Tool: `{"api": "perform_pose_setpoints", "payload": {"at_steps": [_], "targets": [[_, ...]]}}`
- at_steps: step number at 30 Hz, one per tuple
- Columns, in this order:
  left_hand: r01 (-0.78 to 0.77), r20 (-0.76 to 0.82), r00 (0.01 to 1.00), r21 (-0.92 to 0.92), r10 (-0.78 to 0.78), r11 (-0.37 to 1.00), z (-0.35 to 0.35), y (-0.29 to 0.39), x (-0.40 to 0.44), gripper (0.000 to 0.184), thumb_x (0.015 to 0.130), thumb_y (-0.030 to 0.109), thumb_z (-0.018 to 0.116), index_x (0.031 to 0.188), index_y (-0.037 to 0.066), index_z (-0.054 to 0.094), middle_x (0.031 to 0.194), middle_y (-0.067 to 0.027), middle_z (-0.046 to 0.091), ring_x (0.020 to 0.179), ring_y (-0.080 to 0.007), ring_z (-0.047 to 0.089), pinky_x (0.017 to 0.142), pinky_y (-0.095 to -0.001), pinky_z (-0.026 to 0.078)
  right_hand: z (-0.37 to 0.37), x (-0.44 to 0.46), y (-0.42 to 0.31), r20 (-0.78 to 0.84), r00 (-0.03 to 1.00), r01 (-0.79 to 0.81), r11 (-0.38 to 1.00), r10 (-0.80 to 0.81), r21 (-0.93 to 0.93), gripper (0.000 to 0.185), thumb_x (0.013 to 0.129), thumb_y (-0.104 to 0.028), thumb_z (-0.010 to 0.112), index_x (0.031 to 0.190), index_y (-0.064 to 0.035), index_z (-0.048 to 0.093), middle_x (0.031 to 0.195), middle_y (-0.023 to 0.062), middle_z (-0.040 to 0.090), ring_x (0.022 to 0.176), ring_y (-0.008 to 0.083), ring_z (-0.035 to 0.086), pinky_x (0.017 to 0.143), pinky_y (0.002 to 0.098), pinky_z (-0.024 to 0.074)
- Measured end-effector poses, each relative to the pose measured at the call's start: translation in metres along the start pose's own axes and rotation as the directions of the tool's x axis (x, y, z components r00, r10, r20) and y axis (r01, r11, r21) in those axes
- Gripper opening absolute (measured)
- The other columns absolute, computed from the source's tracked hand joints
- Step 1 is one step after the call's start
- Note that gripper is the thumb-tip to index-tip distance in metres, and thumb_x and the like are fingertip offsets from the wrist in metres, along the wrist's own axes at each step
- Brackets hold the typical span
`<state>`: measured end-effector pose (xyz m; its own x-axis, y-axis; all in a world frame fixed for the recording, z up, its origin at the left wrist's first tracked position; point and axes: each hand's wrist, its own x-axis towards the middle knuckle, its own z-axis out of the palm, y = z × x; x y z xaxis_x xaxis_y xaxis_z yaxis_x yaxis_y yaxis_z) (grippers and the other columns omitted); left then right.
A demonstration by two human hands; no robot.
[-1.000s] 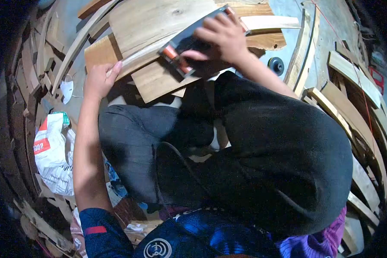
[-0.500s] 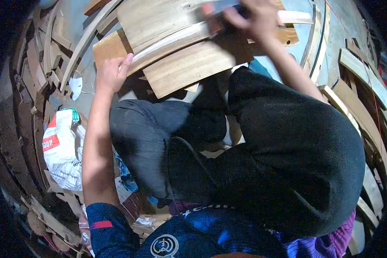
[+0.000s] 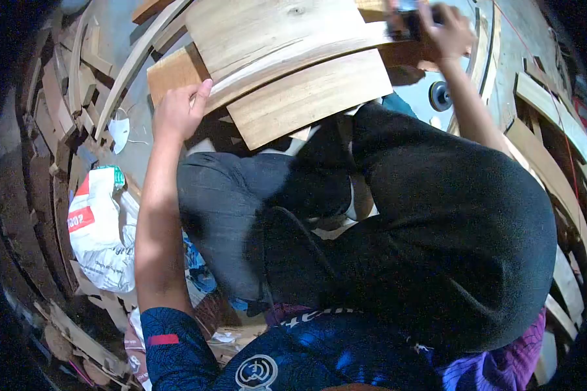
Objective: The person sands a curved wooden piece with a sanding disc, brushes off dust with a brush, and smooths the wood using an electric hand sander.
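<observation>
My left hand (image 3: 179, 112) is closed on the near left end of a narrow, curved wooden strip (image 3: 287, 60), thumb on top. The strip runs up and right between a wide pale board (image 3: 274, 29) and a smaller pale board (image 3: 313, 98). At the strip's far right end, my right hand (image 3: 449, 36) is closed around a dark, block-shaped tool (image 3: 404, 25). Motion blurs the tool, so its exact kind is unclear. An orange-brown wood piece (image 3: 176, 73) lies beneath, close to my left hand.
Curved and straight wood offcuts (image 3: 65, 111) pile up on the left; longer strips (image 3: 548, 169) lie on the right. A white printed bag (image 3: 101, 241) and a white face mask (image 3: 119, 132) are on the left. A round black disc (image 3: 441, 96) lies near my right forearm.
My right hand and the dark tool have slid rightward along the strip to its far end, uncovering the boards' middle and the black disc. My left hand keeps its grip.
</observation>
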<state>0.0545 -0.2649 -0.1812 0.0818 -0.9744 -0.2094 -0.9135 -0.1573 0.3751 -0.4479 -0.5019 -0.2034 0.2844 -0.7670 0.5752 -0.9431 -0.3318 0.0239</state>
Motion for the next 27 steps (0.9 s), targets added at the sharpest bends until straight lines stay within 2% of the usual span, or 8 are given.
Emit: {"api": "perform_pose_setpoints", "payload": {"at_steps": [3,6,9,13,15,17,22,27], "targets": [[0.021,0.006,1.000,0.031,-0.021,0.999,-0.002,0.002,-0.002,0.064,0.101,0.061,0.046,0.093,0.007,0.078,0.084,-0.0268,0.070,0.086,-0.0465,0.069,0.076,-0.0528,0.054,-0.062,0.004,-0.150,0.042,0.974,0.177,0.857,-0.224,0.484,0.032,0.074,-0.037,0.078,0.083,-0.0078,0.068,0.086,0.0142,0.063,0.085,0.0347,0.062,0.081,0.0470,0.0480],[0.027,-0.002,1.000,0.013,-0.027,1.000,0.001,-0.001,-0.002,0.063,0.102,0.060,0.045,0.092,0.007,0.078,0.085,-0.0269,0.070,0.087,-0.0466,0.069,0.077,-0.0529,0.054,-0.047,0.005,-0.175,-0.412,0.733,0.673,0.663,-0.541,0.328,0.028,0.072,-0.032,0.075,0.084,-0.0090,0.067,0.092,0.0125,0.064,0.089,0.0333,0.062,0.085,0.0470,0.0460],[-0.025,-0.043,0.999,0.000,0.025,1.000,0.005,-0.008,-0.006,0.062,0.102,0.060,0.045,0.092,0.008,0.078,0.085,-0.0268,0.070,0.087,-0.0465,0.069,0.076,-0.0536,0.054,-0.043,0.018,-0.109,-0.077,0.934,0.337,0.788,-0.349,0.515,0.022,0.063,-0.023,0.070,0.066,-0.0069,0.056,0.069,0.0140,0.057,0.070,0.0366,0.057,0.064,0.0474,0.0427],[0.016,-0.034,0.999,0.027,-0.015,1.000,0.000,0.003,-0.009,0.060,0.102,0.059,0.046,0.093,0.009,0.078,0.081,-0.0262,0.069,0.084,-0.0465,0.069,0.074,-0.0534,0.054,-0.007,0.021,0.025,-0.203,0.975,-0.053,0.983,0.089,0.177,0.024,0.083,-0.019,0.065,0.067,-0.0026,0.056,0.072,0.0179,0.058,0.071,0.0399,0.055,0.067,0.0492,0.0440],[0.039,0.003,0.999,0.036,-0.039,0.999,-0.001,0.003,-0.003,0.060,0.102,0.058,0.047,0.091,0.008,0.078,0.080,-0.0261,0.069,0.081,-0.0466,0.069,0.074,-0.0534,0.054,-0.003,0.015,0.059,0.006,0.988,-0.149,0.974,0.152,-0.168,0.034,0.084,-0.050,0.076,0.092,-0.0166,0.076,0.092,0.0088,0.073,0.087,0.0311,0.070,0.072,0.0443,0.0542],[0.001,-0.026,1.000,0.021,-0.001,1.000,0.000,0.003,-0.002,0.059,0.101,0.058,0.048,0.091,0.008,0.078,0.080,-0.0263,0.069,0.081,-0.0465,0.069,0.074,-0.0536,0.054,-0.016,0.008,-0.014,-0.170,0.978,-0.113,0.991,0.123,0.068,0.023,0.081,-0.020,0.067,0.068,-0.0031,0.057,0.071,0.0178,0.057,0.070,0.0398,0.056,0.066,0.0484,0.0449],[-0.038,-0.066,0.997,0.033,0.040,0.999,0.000,0.001,-0.004,0.057,0.101,0.057,0.051,0.092,0.008,0.079,0.081,-0.0264,0.069,0.082,-0.0462,0.069,0.074,-0.0536,0.054,-0.068,-0.004,-0.190,-0.041,0.917,0.350,0.749,-0.398,0.562,0.027,0.077,-0.033,0.074,0.080,-0.0068,0.066,0.081,0.0152,0.063,0.079,0.0358,0.062,0.074,0.0483,0.0474],[0.029,-0.055,0.998,-0.024,-0.030,0.999,0.002,0.005,-0.010,0.058,0.100,0.059,0.050,0.094,0.009,0.079,0.081,-0.0257,0.069,0.082,-0.0455,0.069,0.073,-0.0520,0.054,-0.050,0.021,-0.120,-0.129,0.909,0.390,0.699,-0.397,0.600,0.024,0.068,-0.025,0.075,0.082,-0.0077,0.065,0.079,0.0117,0.060,0.075,0.0348,0.058,0.068,0.0458,0.0442]]}}
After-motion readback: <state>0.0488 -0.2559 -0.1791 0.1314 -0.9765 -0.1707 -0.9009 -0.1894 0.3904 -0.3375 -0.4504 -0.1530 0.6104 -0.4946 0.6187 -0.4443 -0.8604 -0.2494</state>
